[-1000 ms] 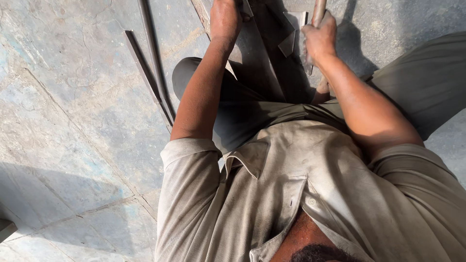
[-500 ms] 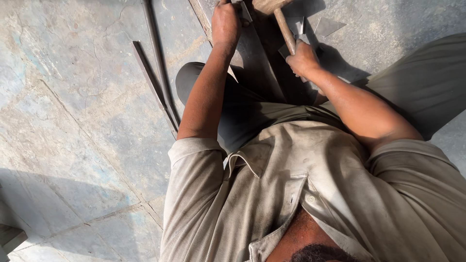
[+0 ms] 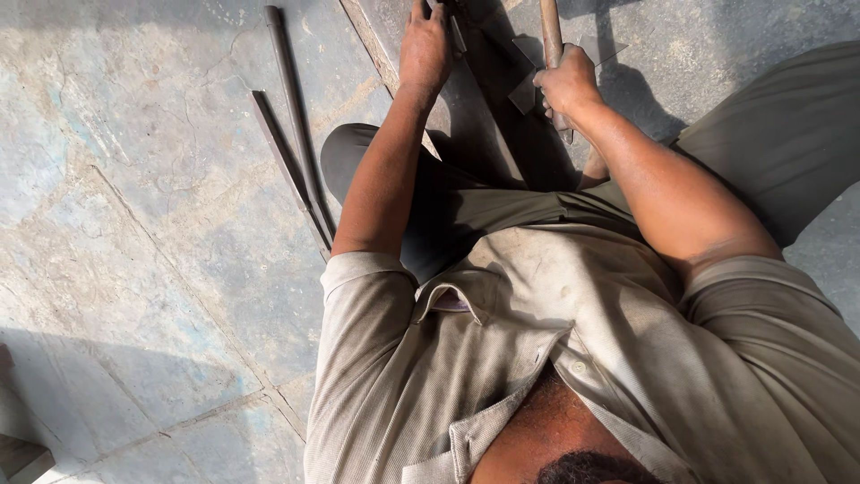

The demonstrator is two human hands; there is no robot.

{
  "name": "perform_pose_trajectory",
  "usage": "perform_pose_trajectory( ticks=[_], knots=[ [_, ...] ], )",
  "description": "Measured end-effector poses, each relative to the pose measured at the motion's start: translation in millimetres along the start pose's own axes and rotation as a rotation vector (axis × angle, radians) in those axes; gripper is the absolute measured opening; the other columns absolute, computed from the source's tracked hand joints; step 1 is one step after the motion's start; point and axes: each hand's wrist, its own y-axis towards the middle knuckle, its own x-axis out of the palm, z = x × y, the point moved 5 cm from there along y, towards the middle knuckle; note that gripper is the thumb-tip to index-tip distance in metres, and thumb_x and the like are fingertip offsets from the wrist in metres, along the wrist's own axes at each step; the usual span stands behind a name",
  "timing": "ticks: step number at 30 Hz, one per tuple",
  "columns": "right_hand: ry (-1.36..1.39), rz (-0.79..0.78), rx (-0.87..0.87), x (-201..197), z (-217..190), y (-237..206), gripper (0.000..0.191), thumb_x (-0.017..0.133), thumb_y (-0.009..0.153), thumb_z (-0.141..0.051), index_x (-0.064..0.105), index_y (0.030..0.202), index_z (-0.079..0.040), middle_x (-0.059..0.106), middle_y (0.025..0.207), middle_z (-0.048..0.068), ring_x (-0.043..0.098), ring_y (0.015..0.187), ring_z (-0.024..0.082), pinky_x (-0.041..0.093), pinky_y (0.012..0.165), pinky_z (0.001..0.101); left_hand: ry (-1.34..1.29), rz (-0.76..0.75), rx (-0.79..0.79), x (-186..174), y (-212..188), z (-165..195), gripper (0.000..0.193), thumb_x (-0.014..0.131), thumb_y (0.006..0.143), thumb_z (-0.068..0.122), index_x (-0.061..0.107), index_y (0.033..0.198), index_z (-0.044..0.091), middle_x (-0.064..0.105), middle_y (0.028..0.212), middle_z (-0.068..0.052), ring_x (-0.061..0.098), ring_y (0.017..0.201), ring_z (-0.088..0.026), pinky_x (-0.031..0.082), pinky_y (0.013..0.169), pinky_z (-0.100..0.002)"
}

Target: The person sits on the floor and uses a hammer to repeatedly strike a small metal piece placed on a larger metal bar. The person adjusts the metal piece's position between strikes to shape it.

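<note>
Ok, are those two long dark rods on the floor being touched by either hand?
No: the two rods lie on the stone floor, apart from both hands.

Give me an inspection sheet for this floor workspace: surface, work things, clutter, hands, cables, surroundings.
Surface: worn stone floor, cracked and patchy, part sunlit and part in shade.
Work things: wooden handle gripped upright, its head out of frame; dark flat metal piece on the floor between the knees.
Clutter: two long dark metal rods lying side by side beside the left arm; small flat offcuts near the right hand.
Hands: left hand presses down at the top of the metal piece; right hand closed round the wooden handle.
Cables: nothing seen.
Surroundings: dark block edge at the lower left corner; no other person in view.
</note>
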Motion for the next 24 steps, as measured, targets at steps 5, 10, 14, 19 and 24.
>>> perform_pose_trajectory(
  ticks=[5,10,14,19,24],
  knots=[
    [0.006,-0.014,0.056,2.7,1.7,-8.3,0.029,0.072,0.09,-0.006,0.053,0.111,-0.001,0.059,0.073,0.004,0.058,0.052,0.013,0.052,0.042,0.0309,0.049,0.02,0.046,0.3,-5.3,11.8,0.069,0.079,0.074,0.001,0.055,0.139,0.002,0.044,0.141,-0.026,0.054,0.127,-0.045,0.052,0.106,-0.046],
    [-0.024,-0.051,0.035,7.4,3.3,-14.1,0.035,0.07,0.092,-0.007,0.05,0.119,-0.001,0.059,0.075,0.004,0.059,0.053,0.011,0.054,0.043,0.0274,-0.136,0.092,0.034,-10.7,-7.7,4.3,0.063,0.065,0.074,-0.015,0.063,0.134,0.007,0.062,0.123,-0.021,0.068,0.107,-0.033,0.058,0.095,-0.041],
    [-0.007,-0.057,0.056,10.5,0.6,-15.8,0.033,0.069,0.093,-0.006,0.05,0.119,0.001,0.058,0.077,0.003,0.057,0.054,0.01,0.052,0.044,0.0264,-0.609,0.069,-0.019,-24.7,-15.2,-15.6,0.015,0.07,0.09,-0.009,0.069,0.098,0.003,0.076,0.09,-0.01,0.074,0.088,-0.022,0.064,0.087,-0.038],
    [0.007,-0.092,0.046,14.5,-1.5,-15.9,0.028,0.068,0.093,-0.007,0.051,0.115,-0.001,0.058,0.075,0.004,0.057,0.053,0.01,0.051,0.044,0.0275,-0.716,0.158,0.016,-43.2,-32.9,-29.2,0.014,0.076,0.083,-0.006,0.068,0.091,0.003,0.078,0.086,-0.007,0.075,0.082,-0.017,0.06,0.079,-0.035],
    [0.083,-0.194,0.051,23.1,3.9,-14.5,0.021,0.07,0.093,-0.007,0.052,0.101,-0.002,0.057,0.072,0.001,0.057,0.054,0.009,0.051,0.045,0.0279,-0.716,0.133,-0.034,-31.2,-41.7,-41.7,0.01,0.075,0.088,0.0,0.075,0.095,0.006,0.079,0.091,-0.005,0.077,0.085,-0.017,0.065,0.079,-0.033]
  ],
)
